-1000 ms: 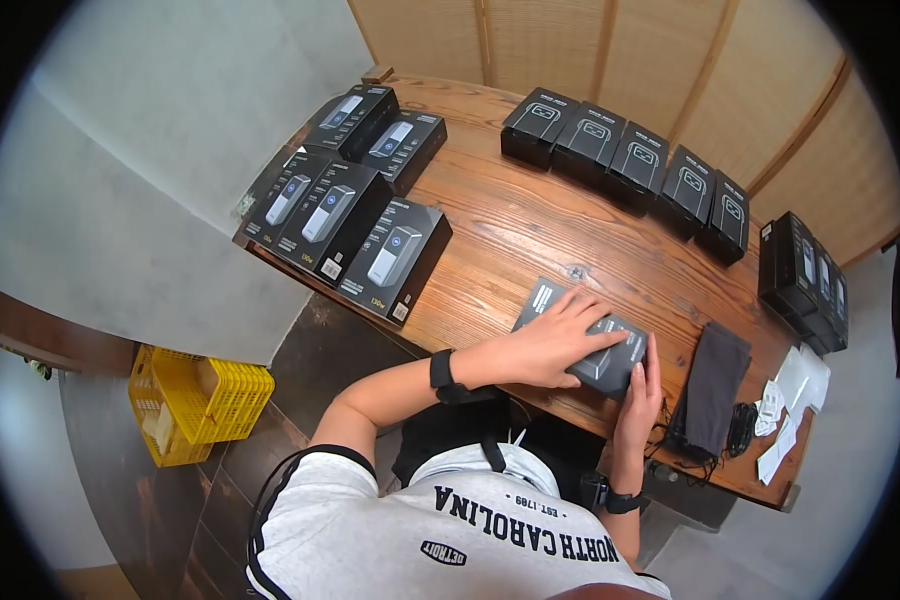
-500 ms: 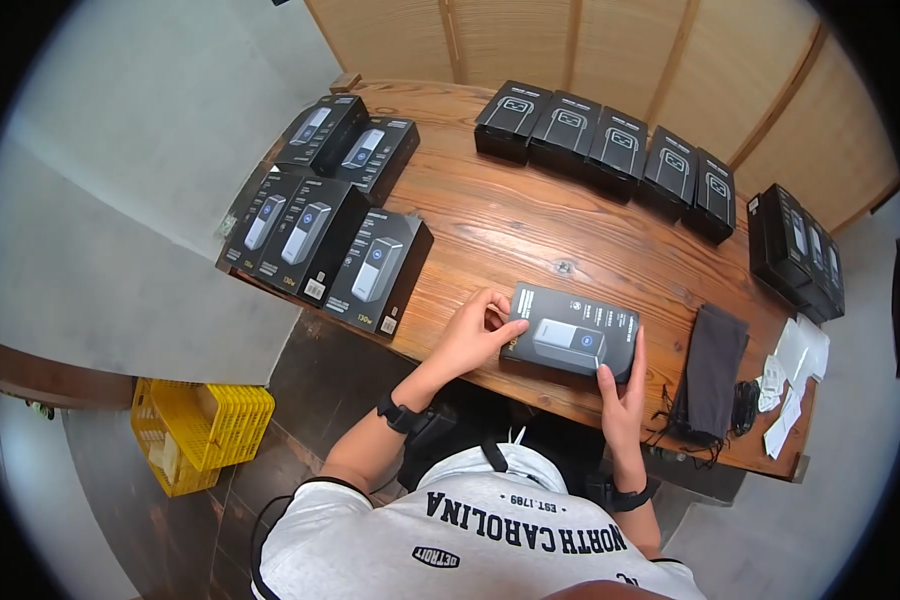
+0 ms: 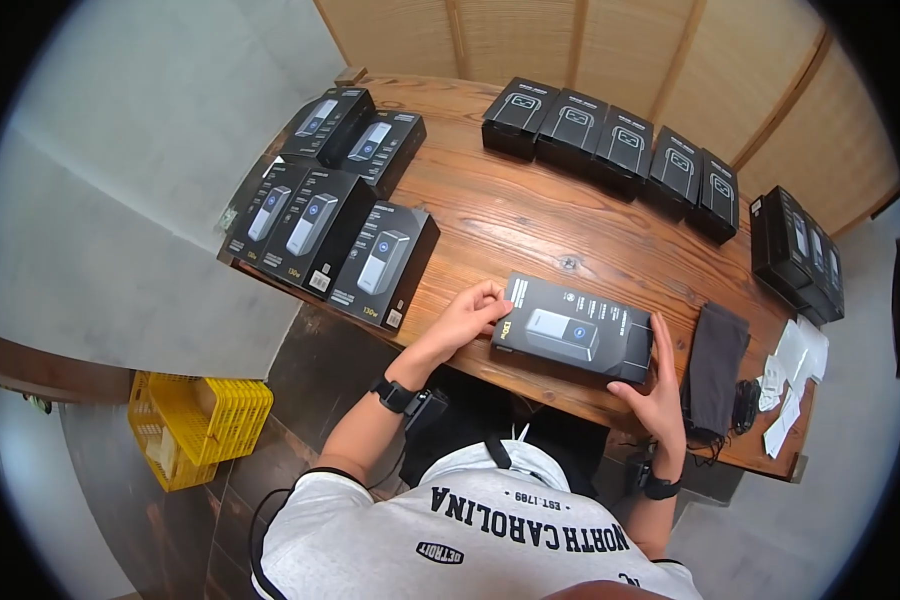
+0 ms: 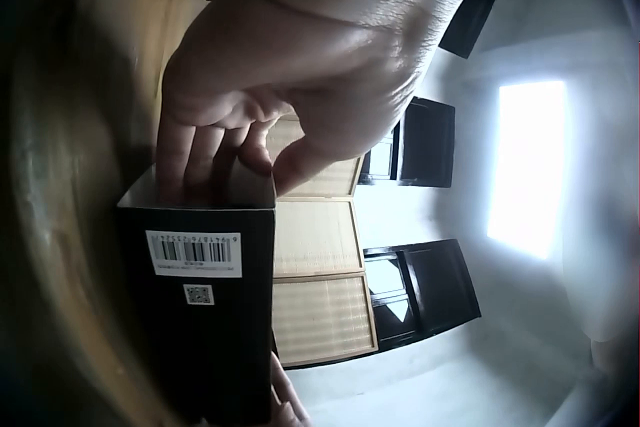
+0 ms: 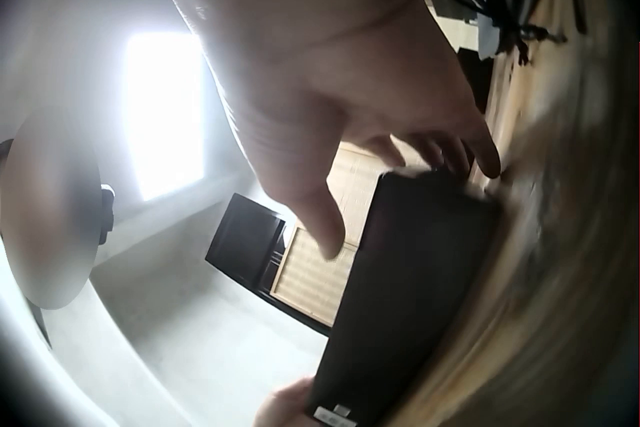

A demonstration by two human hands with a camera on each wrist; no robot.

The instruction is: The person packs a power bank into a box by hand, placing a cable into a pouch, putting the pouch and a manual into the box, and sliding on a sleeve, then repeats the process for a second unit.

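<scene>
A black printed charger box (image 3: 560,330) lies on the wooden table (image 3: 500,215) before the person, its device picture facing up. The left hand (image 3: 470,318) pinches its left end. In the left wrist view, the fingers (image 4: 205,152) dip inside the pale-edged opening at the end of the box (image 4: 215,327), the thumb at its corner. Beside the other end, the right hand (image 3: 660,395) stands with straight, spread fingers. The right wrist view has that thumb (image 5: 322,227) apart from the box's dark side (image 5: 410,287), the other fingers partly hidden behind its end.
Several similar boxes (image 3: 380,265) stand at the table's left. A row of black boxes (image 3: 625,150) lines the back edge, with more boxes (image 3: 795,250) at the right corner. A dark cloth pouch (image 3: 715,370), a coiled cable (image 3: 745,405) and white papers (image 3: 785,420) lie right. Yellow crates (image 3: 200,420) occupy the floor.
The left hand has gone from lying across the top of the box to gripping its left end. The right thumb has come off the box's top, and the right hand has spread at its end.
</scene>
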